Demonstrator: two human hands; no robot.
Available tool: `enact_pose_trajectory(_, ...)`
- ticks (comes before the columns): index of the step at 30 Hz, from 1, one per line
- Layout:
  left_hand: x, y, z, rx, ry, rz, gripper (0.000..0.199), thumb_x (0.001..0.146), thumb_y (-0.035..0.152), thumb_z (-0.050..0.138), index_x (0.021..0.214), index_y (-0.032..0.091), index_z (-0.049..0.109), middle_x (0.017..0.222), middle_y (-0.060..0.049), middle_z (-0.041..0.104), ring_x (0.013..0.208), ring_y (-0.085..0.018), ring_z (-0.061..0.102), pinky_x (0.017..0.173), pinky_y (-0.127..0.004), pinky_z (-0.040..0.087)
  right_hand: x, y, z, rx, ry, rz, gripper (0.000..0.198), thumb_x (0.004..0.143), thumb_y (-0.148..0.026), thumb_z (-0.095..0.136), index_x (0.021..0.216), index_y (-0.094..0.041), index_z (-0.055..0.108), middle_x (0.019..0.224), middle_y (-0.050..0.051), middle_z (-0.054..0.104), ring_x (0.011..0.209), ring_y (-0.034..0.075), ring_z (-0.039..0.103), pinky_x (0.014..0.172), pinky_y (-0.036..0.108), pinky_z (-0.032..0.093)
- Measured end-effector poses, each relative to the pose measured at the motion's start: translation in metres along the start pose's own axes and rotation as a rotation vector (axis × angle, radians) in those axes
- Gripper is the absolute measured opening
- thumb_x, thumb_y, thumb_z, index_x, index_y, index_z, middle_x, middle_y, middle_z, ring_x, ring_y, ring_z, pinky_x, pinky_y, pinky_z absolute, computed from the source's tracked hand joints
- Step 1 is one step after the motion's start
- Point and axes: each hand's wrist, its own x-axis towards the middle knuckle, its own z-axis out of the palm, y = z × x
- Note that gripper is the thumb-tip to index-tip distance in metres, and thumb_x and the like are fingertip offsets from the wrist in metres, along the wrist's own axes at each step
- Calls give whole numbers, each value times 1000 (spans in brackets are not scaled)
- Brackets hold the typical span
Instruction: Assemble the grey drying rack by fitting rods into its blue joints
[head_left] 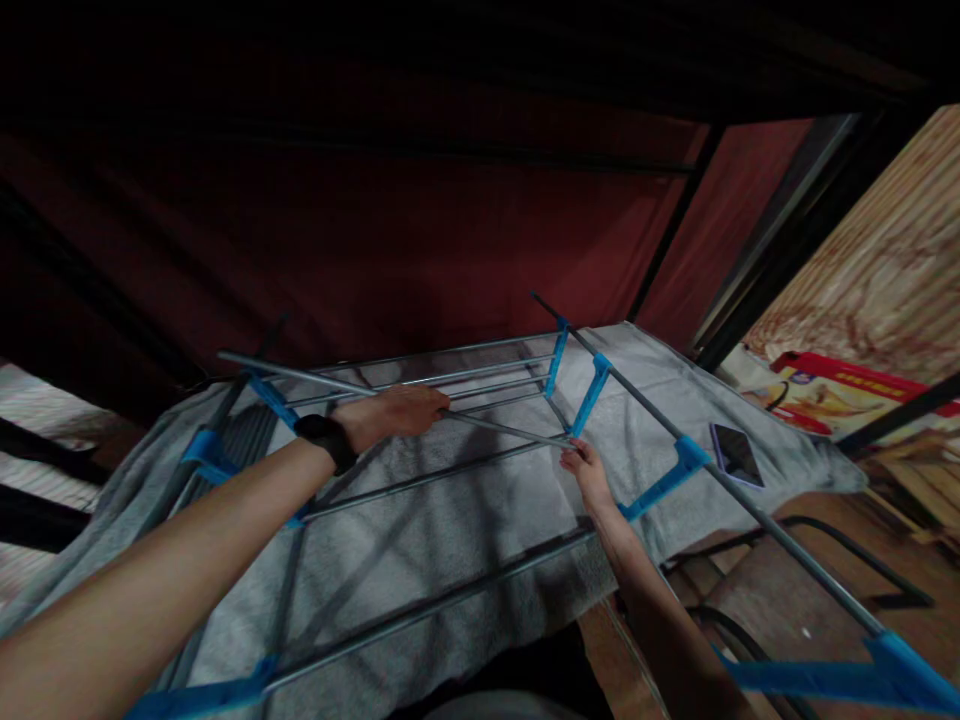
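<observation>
A thin grey metal tube (495,425) slants across a partly built rack of metal tubes and blue plastic brackets. My left hand (405,408), with a black watch on its wrist, is closed round the tube near its middle. The fingers of my right hand (583,468) pinch the tube's right end, close beside a blue bracket (589,395) on the right side pole (649,405). Toward the upper left, the tube's other end rises over the left bracket (271,398). Several crossbars, such as the near crossbar (442,603), span the two sides.
Beneath the rack lies a grey cloth (480,510) covering the table. A phone (736,455) rests on it at the right. Several loose tubes (251,440) lie at the left. Beyond stand a dark red panel (420,240) and, at right, a red and yellow box (840,390).
</observation>
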Motion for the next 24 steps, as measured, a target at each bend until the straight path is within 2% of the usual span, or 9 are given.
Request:
enact_pose_trajectory(3, 7, -1, 10, 96, -283, 24, 19, 87, 22, 57, 100, 20, 71, 101, -5, 73, 92, -21, 67, 87, -28, 50, 0, -5, -4, 121, 14, 28, 46, 56, -38, 77, 97, -23, 64, 74, -3, 65, 75, 19, 63, 79, 36, 57)
enact_pose_trajectory(5, 11, 4, 25, 88, -353, -8, 24, 89, 25, 56, 107, 20, 70, 104, -5, 74, 93, -21, 66, 84, -28, 50, 2, -9, -7, 152, 45, 25, 44, 56, -36, 77, 96, -23, 66, 75, -3, 66, 76, 19, 63, 81, 36, 57)
enact_pose_trajectory(9, 14, 25, 68, -135, -319, 25, 32, 91, 33, 57, 117, 18, 70, 113, -7, 74, 102, -23, 67, 87, -30, 50, 9, -13, -13, 160, 89, 26, 41, 57, -34, 76, 95, -23, 66, 76, -3, 67, 77, 18, 64, 84, 35, 57)
enact_pose_trajectory(13, 16, 48, 107, -263, -287, 60, 36, 94, 33, 56, 125, 18, 68, 128, -9, 72, 116, -25, 66, 98, -32, 49, 16, -14, -21, 146, 97, 15, 43, 58, -34, 75, 98, -22, 65, 86, -1, 70, 83, 19, 66, 84, 35, 57)
enact_pose_trajectory(16, 16, 57, 129, -259, -271, 31, 36, 98, 28, 50, 128, 17, 67, 130, -11, 72, 119, -25, 66, 103, -34, 47, 19, -14, -27, 134, 126, 9, 47, 60, -36, 74, 103, -22, 63, 93, 1, 71, 86, 20, 67, 83, 36, 57)
enact_pose_trajectory(19, 11, 59, 147, -191, -239, -22, 35, 100, 26, 47, 128, 17, 65, 128, -13, 72, 118, -27, 68, 102, -37, 49, 20, -13, -31, 117, 151, 13, 50, 60, -36, 72, 107, -23, 61, 93, 0, 70, 85, 19, 66, 82, 35, 56)
enact_pose_trajectory(24, -11, 64, 168, -141, -158, -50, 32, 103, 23, 42, 125, 18, 65, 122, -13, 74, 114, -26, 70, 98, -37, 52, 20, -5, -30, 63, 140, 27, 41, 59, -37, 72, 97, -23, 65, 84, 0, 68, 80, 18, 64, 78, 33, 56)
